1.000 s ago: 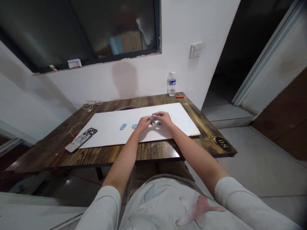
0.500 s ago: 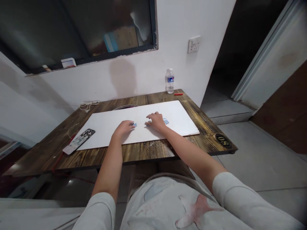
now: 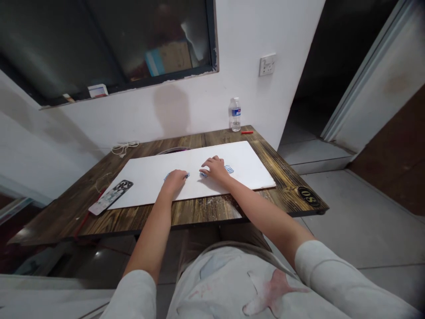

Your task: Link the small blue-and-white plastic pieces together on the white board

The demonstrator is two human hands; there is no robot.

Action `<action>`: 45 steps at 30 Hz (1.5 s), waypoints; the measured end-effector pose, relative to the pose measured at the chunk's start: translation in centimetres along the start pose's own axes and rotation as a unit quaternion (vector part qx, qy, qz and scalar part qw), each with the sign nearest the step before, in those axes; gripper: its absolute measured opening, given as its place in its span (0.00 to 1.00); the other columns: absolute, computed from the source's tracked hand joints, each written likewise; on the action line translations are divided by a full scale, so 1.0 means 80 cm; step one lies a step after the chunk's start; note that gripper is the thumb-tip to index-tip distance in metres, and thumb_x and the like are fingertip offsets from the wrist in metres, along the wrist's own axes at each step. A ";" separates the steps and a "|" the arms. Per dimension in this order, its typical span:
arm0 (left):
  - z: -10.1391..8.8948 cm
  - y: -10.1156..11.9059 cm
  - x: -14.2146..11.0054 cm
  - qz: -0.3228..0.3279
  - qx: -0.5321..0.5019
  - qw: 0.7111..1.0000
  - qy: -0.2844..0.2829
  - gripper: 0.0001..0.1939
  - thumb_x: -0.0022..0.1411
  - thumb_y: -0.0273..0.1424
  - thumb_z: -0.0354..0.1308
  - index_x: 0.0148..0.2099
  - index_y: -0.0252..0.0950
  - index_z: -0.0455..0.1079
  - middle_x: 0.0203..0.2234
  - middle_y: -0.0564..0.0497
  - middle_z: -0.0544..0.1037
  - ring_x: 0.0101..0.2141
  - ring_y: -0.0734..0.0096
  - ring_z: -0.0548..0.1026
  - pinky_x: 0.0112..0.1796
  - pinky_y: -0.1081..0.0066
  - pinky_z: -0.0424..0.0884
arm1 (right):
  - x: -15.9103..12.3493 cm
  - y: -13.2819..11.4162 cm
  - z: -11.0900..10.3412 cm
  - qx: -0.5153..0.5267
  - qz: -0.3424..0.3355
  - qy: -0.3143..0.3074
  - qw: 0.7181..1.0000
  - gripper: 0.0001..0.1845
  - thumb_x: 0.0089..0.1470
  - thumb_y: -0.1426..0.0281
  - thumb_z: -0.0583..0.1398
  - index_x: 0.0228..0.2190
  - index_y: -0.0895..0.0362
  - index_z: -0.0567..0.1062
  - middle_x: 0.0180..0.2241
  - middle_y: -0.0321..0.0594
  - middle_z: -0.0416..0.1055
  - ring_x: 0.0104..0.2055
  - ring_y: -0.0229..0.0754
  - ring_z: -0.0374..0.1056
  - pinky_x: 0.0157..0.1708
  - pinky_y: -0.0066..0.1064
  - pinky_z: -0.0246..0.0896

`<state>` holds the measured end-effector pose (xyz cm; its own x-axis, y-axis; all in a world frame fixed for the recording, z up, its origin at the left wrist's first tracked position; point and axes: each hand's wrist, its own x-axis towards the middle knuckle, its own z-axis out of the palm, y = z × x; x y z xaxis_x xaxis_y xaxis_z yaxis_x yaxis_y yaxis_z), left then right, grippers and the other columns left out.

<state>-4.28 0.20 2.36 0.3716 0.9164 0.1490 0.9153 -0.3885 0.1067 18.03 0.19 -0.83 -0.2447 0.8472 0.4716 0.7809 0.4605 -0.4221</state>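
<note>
My left hand (image 3: 175, 180) is over the white board (image 3: 149, 186), its fingers closed in a pinch at a small blue-and-white piece (image 3: 187, 175) that they partly hide. Another blue-marked piece (image 3: 166, 176) shows just behind that hand. My right hand (image 3: 215, 169) rests on the board with thumb and forefinger apart. Right beside its thumb is a small blue-and-white piece (image 3: 203, 175); whether they touch I cannot tell. Beyond the right hand lies a larger blue-striped piece (image 3: 229, 169). What exactly these pieces are is too small to make out.
The board lies on a dark wooden table (image 3: 265, 164). A phone (image 3: 111, 197) overlaps its left end. Towards the wall are a white cable (image 3: 124, 147), a round-rimmed object (image 3: 172, 150) partly behind the board, a water bottle (image 3: 236, 116) and a red pen-like stick (image 3: 247, 132).
My left hand has turned and its fingers have closed, uncovering the blue-marked piece behind it. The right hand stays almost in place. The view has tilted slightly.
</note>
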 end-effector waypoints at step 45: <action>0.008 -0.011 -0.009 -0.130 -0.186 0.947 0.227 0.09 0.58 0.36 0.60 0.29 0.38 0.76 0.28 0.49 0.81 0.32 0.64 0.75 0.37 0.69 0.67 | -0.012 -0.017 -0.001 0.000 -0.129 -0.055 0.990 0.12 0.61 0.66 0.60 0.30 0.57 0.81 0.35 0.44 0.78 0.44 0.47 0.61 0.39 0.37 0.43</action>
<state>-5.27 -0.02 1.51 -0.0415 0.8825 0.4685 0.8167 -0.2402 0.5247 17.21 -1.25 -0.66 -0.4974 0.7243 0.4774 0.6838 0.6660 -0.2980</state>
